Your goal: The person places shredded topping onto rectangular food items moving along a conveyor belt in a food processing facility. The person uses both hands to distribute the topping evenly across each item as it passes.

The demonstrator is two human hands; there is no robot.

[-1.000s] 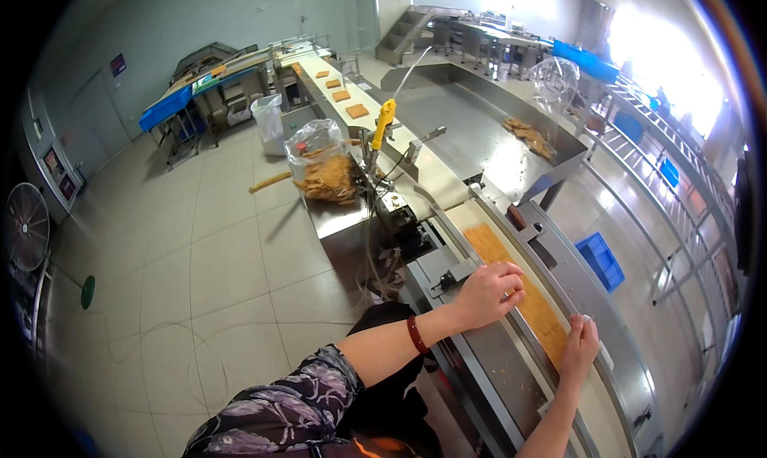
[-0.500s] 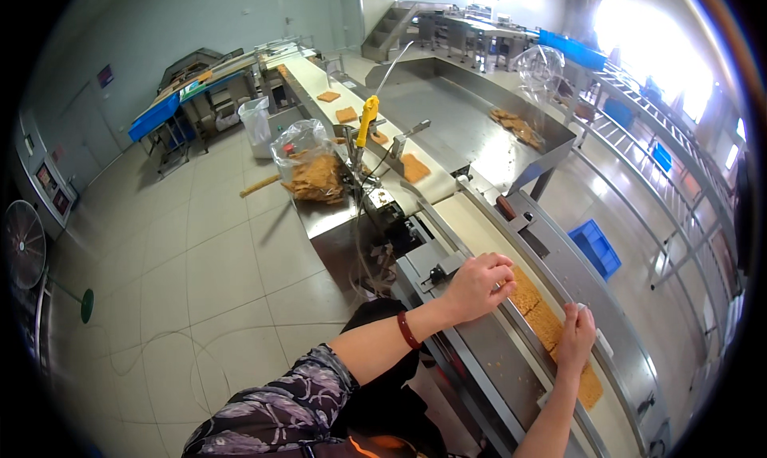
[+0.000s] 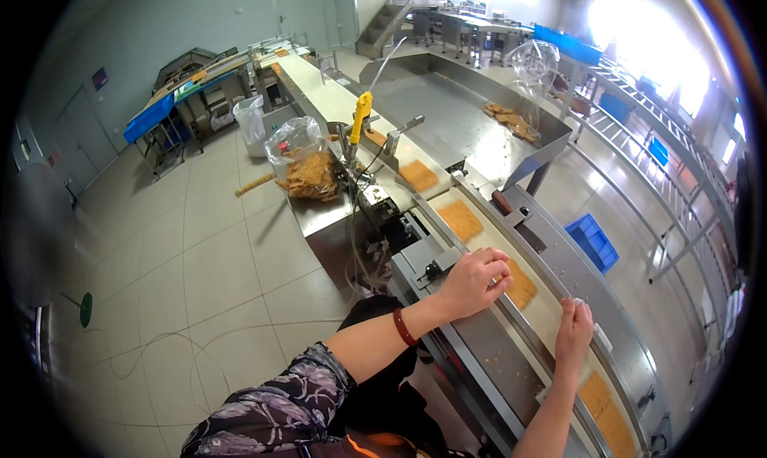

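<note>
My left hand (image 3: 474,279) curls over the near edge of a white conveyor belt (image 3: 551,318), fingertips touching a square orange-brown cake (image 3: 519,285) lying on it. My right hand (image 3: 575,330) rests fingers down on the belt's far side rail, with nothing held. More square cakes ride the belt: one (image 3: 459,219) just up the line, another (image 3: 419,174) beyond it, and one (image 3: 609,410) down the line near my right forearm.
A clear bag of broken cakes (image 3: 307,170) sits on a steel stand left of the belt. A yellow-handled tool (image 3: 359,118) stands beside it. A steel trough (image 3: 471,114) holds loose pieces. A blue crate (image 3: 593,242) lies on the floor right of the line.
The cakes have travelled down the belt toward me. My left hand stayed on the belt edge, now touching a new cake; my right hand stayed on the far rail.
</note>
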